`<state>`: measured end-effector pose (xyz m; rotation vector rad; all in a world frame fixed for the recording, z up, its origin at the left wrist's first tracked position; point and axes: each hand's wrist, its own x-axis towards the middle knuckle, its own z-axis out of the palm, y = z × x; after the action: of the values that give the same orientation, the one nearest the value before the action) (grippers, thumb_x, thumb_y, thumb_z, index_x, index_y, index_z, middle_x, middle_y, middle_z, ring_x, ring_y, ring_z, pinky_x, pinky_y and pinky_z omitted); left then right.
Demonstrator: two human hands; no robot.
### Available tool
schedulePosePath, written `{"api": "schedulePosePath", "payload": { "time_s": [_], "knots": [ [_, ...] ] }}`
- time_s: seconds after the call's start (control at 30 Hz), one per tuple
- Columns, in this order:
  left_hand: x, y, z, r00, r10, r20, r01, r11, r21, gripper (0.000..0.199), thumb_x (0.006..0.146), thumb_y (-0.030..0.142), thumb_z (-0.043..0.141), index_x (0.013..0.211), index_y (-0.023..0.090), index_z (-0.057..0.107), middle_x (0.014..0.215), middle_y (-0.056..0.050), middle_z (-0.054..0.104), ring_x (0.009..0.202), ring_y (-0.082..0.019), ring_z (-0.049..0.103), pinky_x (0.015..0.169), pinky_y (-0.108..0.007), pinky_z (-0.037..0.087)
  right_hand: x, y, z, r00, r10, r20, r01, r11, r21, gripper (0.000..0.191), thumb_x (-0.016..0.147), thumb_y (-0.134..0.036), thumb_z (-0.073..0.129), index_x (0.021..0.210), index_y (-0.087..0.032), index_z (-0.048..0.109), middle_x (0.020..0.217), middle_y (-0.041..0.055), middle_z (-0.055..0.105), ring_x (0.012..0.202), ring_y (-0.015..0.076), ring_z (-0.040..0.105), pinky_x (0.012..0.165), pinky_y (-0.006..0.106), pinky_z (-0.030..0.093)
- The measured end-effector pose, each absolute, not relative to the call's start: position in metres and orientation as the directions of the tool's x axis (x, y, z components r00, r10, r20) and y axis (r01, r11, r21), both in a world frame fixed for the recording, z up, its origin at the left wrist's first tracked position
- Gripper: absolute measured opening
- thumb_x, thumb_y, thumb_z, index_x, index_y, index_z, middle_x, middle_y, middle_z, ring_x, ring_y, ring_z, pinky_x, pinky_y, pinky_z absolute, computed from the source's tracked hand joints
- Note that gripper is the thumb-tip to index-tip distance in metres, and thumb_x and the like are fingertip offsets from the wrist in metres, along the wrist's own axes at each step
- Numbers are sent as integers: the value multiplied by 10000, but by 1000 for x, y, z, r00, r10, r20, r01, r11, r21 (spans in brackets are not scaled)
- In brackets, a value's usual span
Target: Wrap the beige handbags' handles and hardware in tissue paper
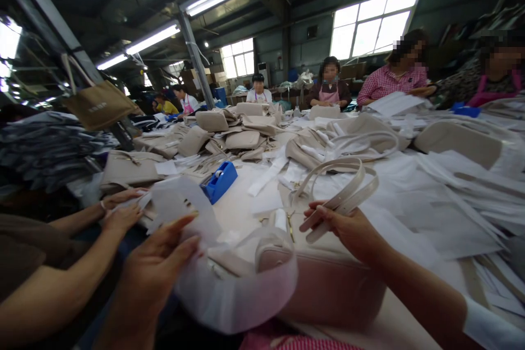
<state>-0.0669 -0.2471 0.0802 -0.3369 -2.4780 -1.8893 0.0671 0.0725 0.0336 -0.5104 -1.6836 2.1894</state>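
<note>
Between the thumb and fingers of my left hand a strip of thin white wrapping paper is pinched, curling down and across toward the bag. My right hand is closed on a beige bag strap, which loops up above the fingers. Below both hands lies a beige handbag at the table's near edge, its front partly behind the paper. Gold-coloured metal fittings and a white wrapped piece show at its top.
A blue tape dispenser stands beyond the bag. Many beige bags are heaped farther back. White paper sheets cover the right side. At left, a co-worker's hands handle white paper. Several people sit across the table.
</note>
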Motion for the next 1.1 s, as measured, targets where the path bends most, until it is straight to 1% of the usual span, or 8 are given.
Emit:
{"api": "schedulePosePath", "payload": {
  "time_s": [0.1, 0.23, 0.3, 0.4, 0.53, 0.73, 0.97, 1.1],
  "knots": [
    [-62, -204, 69, -907, 420, 34, 124, 189, 974, 785, 647, 325, 832, 1361, 231, 519, 642, 58, 610, 564, -116, 568, 507, -205, 434, 78, 69, 45, -908, 418, -28, -94, -268, -959, 445, 769, -488, 733, 1013, -120, 675, 818, 133, 755, 868, 305, 712, 682, 406, 568],
    [-59, -145, 59, -797, 600, -69, 5, 121, 993, 484, 629, 316, 834, 1075, 164, 726, 852, -48, 720, 670, -148, 616, 588, -230, 473, 90, 66, 56, -900, 435, 9, -145, -281, -949, 380, 774, -444, 741, 991, -137, 682, 746, 111, 751, 925, 306, 708, 726, 410, 584],
    [-54, -126, 56, -756, 648, -96, -67, 69, 995, 376, 615, 315, 843, 945, 156, 759, 796, -48, 715, 628, -136, 595, 569, -224, 456, 93, 65, 61, -889, 458, 14, -160, -281, -946, 378, 767, -435, 748, 1000, -144, 683, 759, 105, 754, 923, 310, 710, 711, 414, 591],
    [-48, -111, 54, -730, 672, -126, -162, 9, 987, 276, 602, 326, 856, 769, 138, 742, 625, -13, 639, 528, -101, 524, 503, -206, 401, 94, 63, 70, -880, 473, 39, -188, -272, -944, 381, 772, -441, 737, 1003, -144, 676, 804, 110, 755, 858, 312, 722, 647, 417, 599],
    [-43, -102, 48, -731, 668, -142, -234, -49, 971, 296, 597, 347, 865, 673, 139, 668, 570, 27, 554, 497, -73, 461, 483, -191, 357, 91, 63, 84, -875, 468, 120, -256, -237, -937, 368, 811, -456, 691, 1006, -147, 653, 840, 113, 755, 769, 290, 730, 637, 412, 597],
    [-38, -100, 42, -725, 681, -104, -222, -89, 971, 321, 619, 326, 859, 659, 159, 588, 587, 61, 459, 526, -61, 395, 500, -184, 305, 86, 68, 91, -841, 520, 147, -262, -155, -953, 370, 820, -443, 679, 1017, -132, 646, 880, 128, 756, 777, 265, 719, 619, 360, 574],
    [-36, -99, 42, -735, 672, 96, -65, -210, 976, 237, 664, 252, 827, 622, 173, 608, 728, 40, 485, 641, -85, 424, 577, -203, 341, 82, 72, 95, -832, 543, 116, -237, -158, -959, 399, 804, -466, 694, 992, -115, 674, 843, 126, 758, 743, 260, 717, 662, 366, 564],
    [-37, -100, 41, -723, 678, 131, -36, -226, 974, 192, 673, 215, 821, 624, 178, 640, 758, 27, 485, 664, -93, 438, 585, -212, 346, 77, 75, 90, -860, 485, 161, -261, -147, -954, 379, 844, -462, 659, 1011, -122, 684, 845, 121, 762, 733, 253, 719, 677, 373, 572]
  ]
}}
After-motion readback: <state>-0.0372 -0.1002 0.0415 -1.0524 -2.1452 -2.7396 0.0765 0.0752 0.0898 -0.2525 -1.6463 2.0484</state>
